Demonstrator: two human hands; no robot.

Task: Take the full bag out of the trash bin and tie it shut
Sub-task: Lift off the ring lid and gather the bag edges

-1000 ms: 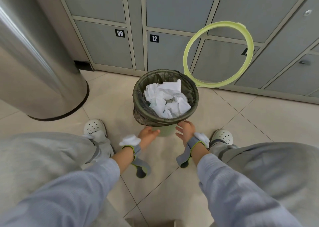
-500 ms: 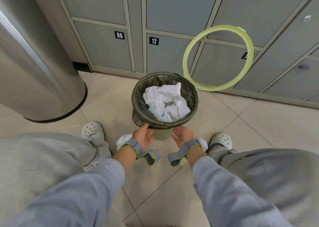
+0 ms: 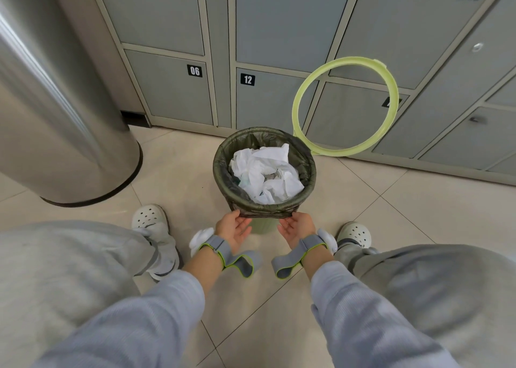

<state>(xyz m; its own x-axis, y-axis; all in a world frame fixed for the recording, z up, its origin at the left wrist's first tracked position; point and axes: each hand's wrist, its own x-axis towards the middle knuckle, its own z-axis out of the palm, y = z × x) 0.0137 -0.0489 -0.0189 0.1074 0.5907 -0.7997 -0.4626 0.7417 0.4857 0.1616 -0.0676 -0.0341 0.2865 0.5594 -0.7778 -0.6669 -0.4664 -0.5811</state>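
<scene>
The dark green bag [image 3: 303, 162] lines the pale green bin [image 3: 261, 226] at the centre of the frame, its folded-over rim stuffed with crumpled white paper [image 3: 265, 173]. Just below it, the left hand [image 3: 233, 229] and right hand [image 3: 297, 228] sit palms up, fingers loosely spread, fingertips touching the bag's lower edge without clasping it. A yellow-green ring [image 3: 391, 116] leans on the lockers [image 3: 279, 18] at upper right.
</scene>
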